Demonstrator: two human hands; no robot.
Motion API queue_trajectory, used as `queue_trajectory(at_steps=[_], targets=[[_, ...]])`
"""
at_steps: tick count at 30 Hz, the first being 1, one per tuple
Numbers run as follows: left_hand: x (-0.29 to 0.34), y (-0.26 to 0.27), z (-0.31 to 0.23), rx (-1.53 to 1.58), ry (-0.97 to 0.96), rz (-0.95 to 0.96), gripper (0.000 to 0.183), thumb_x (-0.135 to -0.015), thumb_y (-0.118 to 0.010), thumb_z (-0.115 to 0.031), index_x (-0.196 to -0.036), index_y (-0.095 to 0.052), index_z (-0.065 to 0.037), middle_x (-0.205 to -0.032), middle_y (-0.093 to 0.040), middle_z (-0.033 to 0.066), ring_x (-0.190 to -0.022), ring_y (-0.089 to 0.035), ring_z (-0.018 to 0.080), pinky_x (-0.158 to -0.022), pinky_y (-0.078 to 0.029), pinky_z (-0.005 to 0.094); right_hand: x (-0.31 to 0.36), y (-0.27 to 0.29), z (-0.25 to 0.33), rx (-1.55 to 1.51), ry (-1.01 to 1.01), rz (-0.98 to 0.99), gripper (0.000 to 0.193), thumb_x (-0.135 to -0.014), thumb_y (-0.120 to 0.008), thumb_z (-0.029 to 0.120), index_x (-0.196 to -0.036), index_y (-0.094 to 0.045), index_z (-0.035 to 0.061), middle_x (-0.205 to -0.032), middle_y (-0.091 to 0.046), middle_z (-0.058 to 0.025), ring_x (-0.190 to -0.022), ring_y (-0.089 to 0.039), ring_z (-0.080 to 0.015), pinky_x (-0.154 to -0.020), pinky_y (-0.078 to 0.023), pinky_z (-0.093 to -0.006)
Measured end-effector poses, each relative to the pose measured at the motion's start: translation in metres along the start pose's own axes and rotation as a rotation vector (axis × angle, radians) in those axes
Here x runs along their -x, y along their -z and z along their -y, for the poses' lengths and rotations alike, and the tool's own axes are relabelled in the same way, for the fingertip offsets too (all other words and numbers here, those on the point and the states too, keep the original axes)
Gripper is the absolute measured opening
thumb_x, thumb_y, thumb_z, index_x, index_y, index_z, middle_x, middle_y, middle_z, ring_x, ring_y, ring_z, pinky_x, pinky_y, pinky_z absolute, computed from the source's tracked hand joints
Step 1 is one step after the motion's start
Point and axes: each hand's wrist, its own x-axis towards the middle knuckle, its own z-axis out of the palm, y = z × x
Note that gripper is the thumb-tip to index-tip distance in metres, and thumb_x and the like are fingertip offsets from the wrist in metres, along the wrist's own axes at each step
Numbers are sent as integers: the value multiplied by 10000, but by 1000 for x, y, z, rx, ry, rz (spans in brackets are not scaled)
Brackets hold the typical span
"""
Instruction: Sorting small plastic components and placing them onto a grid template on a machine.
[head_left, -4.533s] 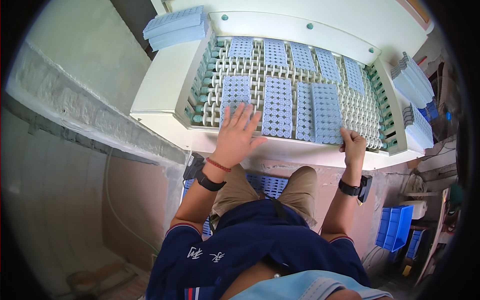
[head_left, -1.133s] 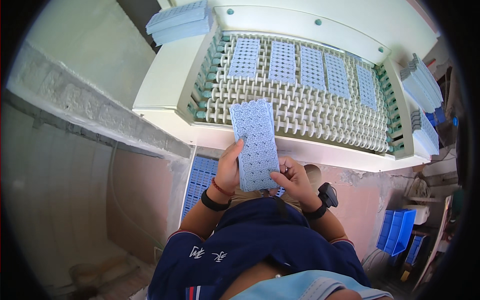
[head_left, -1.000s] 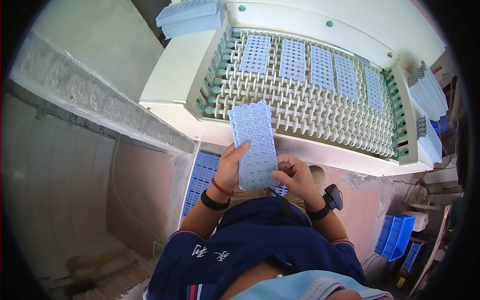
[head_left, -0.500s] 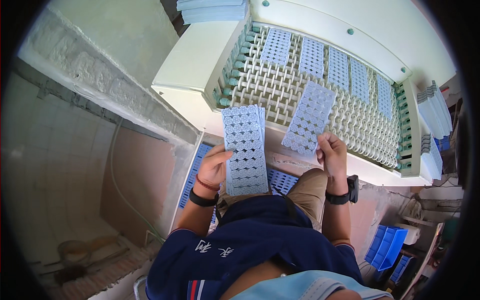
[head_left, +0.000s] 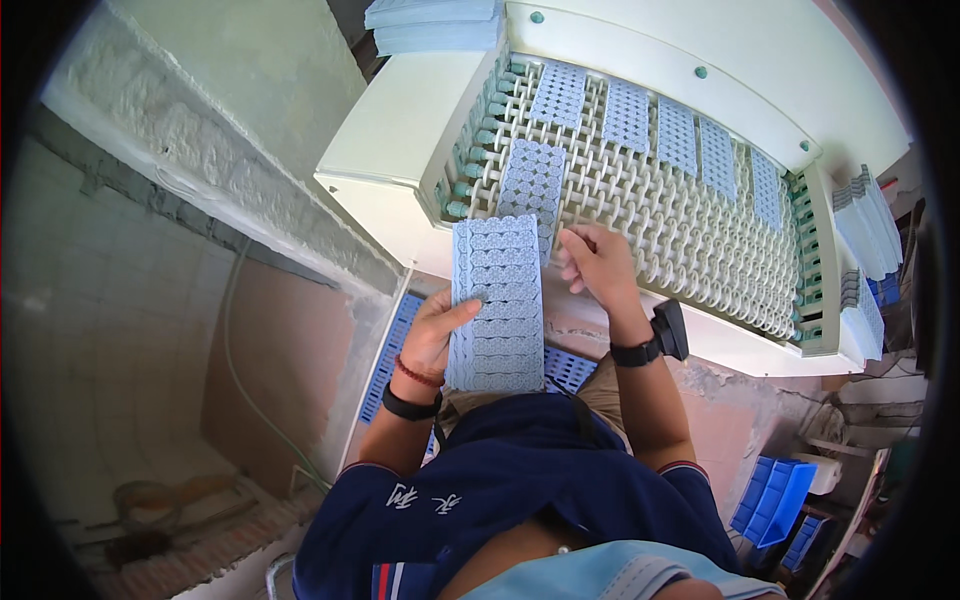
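Observation:
In my left hand is a stack of thin light blue panels, gripped at its left edge with the thumb on top. The panels have rows of joined round pieces, and the stack stands upright over my lap. Another such panel lies on the left part of a roller conveyor, its near end partly hidden behind the stack. Close beside that panel's near right edge, my right hand hangs with loosely bent fingers and nothing visible in them.
Several light blue panels lie in a row across the conveyor's far side. More stacks sit on its left end and beside its right end. Blue bins stand low at the right. A rough concrete ledge runs along the left.
My right hand has moved left and let go of its panel, which now lies on the rollers' left part. The left hand's stack has barely shifted.

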Motion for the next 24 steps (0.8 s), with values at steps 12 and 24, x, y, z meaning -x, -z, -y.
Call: queue_trajectory(at_steps=[12, 24], targets=[[-22, -9, 4, -79, -57, -99, 295, -872, -536, -58, -1135, -512, 74, -1064, -608, 165, -920, -620, 236, -807, -508, 348, 10, 42, -12, -127, 23, -1, 156, -837, -639, 136, -861, -653, -17, -596, -595, -31, -467, -534, -57, -412, -433, -181], [-14, -1, 4, -9, 4, 15, 330, -884, -503, -47, -1182, -479, 94, -1126, -579, 190, -1016, -591, 267, -883, -483, 367, -18, 154, -12, 459, 120, -462, 224, -801, -633, 205, -865, -692, -1, -598, -615, -65, -502, -566, -104, -471, -438, -244]])
